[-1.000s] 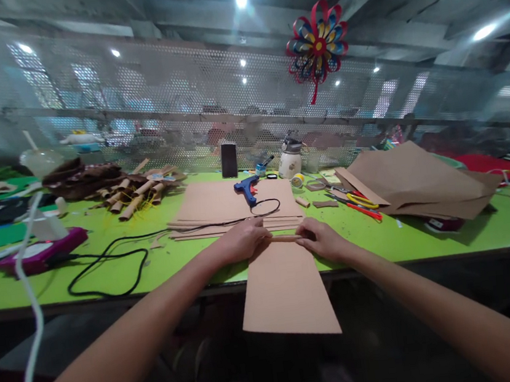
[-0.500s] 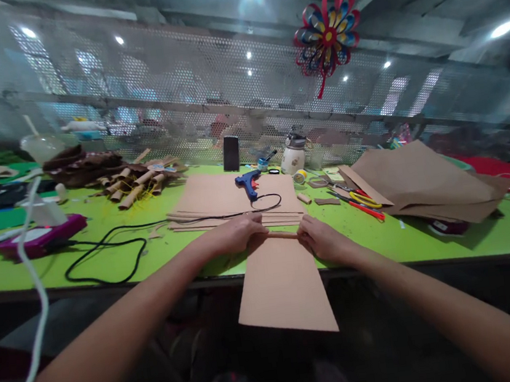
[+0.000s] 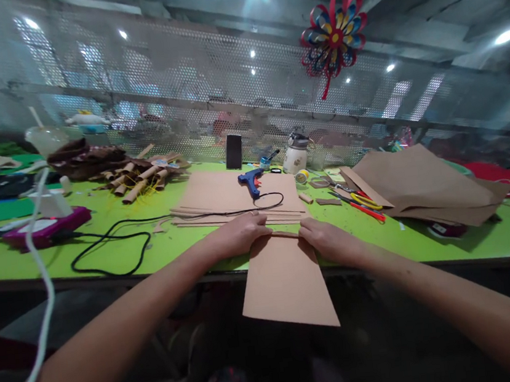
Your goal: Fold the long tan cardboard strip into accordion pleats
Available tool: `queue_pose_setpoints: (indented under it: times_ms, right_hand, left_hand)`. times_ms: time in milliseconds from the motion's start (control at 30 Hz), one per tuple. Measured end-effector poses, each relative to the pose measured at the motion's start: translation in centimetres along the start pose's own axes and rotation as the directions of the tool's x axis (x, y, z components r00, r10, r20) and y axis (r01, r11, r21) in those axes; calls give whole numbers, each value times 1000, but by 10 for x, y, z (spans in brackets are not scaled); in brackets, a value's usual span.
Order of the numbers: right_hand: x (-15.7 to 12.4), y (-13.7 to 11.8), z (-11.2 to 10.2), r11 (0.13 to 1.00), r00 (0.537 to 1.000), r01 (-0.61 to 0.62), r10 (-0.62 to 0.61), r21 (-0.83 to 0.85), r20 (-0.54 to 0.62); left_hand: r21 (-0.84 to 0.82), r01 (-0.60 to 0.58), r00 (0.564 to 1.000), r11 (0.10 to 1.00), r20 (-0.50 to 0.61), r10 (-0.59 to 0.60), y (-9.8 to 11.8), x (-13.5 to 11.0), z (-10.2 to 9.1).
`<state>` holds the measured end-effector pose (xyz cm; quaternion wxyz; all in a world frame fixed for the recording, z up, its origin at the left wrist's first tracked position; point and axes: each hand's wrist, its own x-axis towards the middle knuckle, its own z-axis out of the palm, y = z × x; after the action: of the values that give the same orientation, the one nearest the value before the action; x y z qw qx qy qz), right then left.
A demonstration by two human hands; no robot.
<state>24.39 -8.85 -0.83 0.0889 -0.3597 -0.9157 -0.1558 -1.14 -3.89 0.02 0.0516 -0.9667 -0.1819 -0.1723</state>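
- A flat tan paper sheet (image 3: 288,292) hangs its near end over the front edge of the bright green tabletop (image 3: 433,243); its far edge, turned into a narrow roll or fold, lies between the hands.
- The left hand (image 3: 240,233) has its thumb and fingers pinched on that edge's left end.
- The right hand (image 3: 328,239) is closed likewise on the right end, apart from the left.
- Just beyond sits a stack of flat tan paper sheets (image 3: 208,190), with a blue glue gun with a red trigger (image 3: 251,182) on top.
- Right of the stack lie scissors with yellow handles (image 3: 368,200).
- Farther back stand an upright black rectangular object (image 3: 234,151) and a white jar with a dark lid (image 3: 295,159).
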Motion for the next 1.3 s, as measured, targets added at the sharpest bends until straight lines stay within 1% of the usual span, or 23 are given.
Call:
queue_pose_setpoints:
  times_ms: [100,200,300,367,433,500,567,633,733,833,933,1000,1100,1200,1300]
  right_hand:
    - [0,-2,-2,998,1000,22,-21,-54,16]
    - [0,-5,-6,994,998,55,-52,-97,30]
    - [-1,-8,-8,988,997,68,-62,-140,45]
    - [-1,-10,-10,983,997,62,-54,-174,51]
    - [-2,-11,-10,976,997,59,-49,-211,52]
    - [-2,-12,-11,969,998,64,-56,-237,39]
    - [-3,-12,-11,965,997,77,-77,-252,10]
    - [-4,-13,-11,961,994,89,-101,-261,-31]
    - [-6,-13,-10,960,986,87,-122,-268,-118]
    - [-8,-11,-9,963,976,76,-125,-260,-177]
    - [-7,-9,-8,973,978,73,-113,-220,-174]
    - [-6,-9,-7,982,980,64,-95,-178,-174]
    - [-4,-9,-4,996,978,13,-30,-87,-205]
    - [-3,-10,-8,996,969,-51,67,75,-236]
    - [1,-7,-17,963,952,-94,162,253,-261]
  left_hand:
    - [24,7,1000,1000,8,-7,2,-1,-2]
    - [-16,43,999,999,22,-43,4,-2,-6]
    - [-146,99,994,984,50,-93,3,1,-10]
    - [-257,172,984,951,96,-152,0,8,-12]
    - [-347,295,954,890,158,-254,-4,18,-13]
    - [-398,412,911,820,208,-357,-8,29,-14]
    - [-413,482,875,772,265,-404,-10,40,-18]
    - [-413,513,852,753,349,-389,-11,48,-23]
    - [-437,521,830,734,460,-315,-10,52,-29]
    - [-528,530,827,663,493,-269,-9,47,-26]
    - [-629,516,848,582,471,-242,-8,40,-19]
    - [-655,494,862,572,455,-223,-8,37,-15]
    - [-609,507,855,610,449,-262,-8,35,-11]
    - [-535,524,844,662,428,-322,-7,36,-11]
    - [-503,487,862,715,412,-297,-7,36,-11]
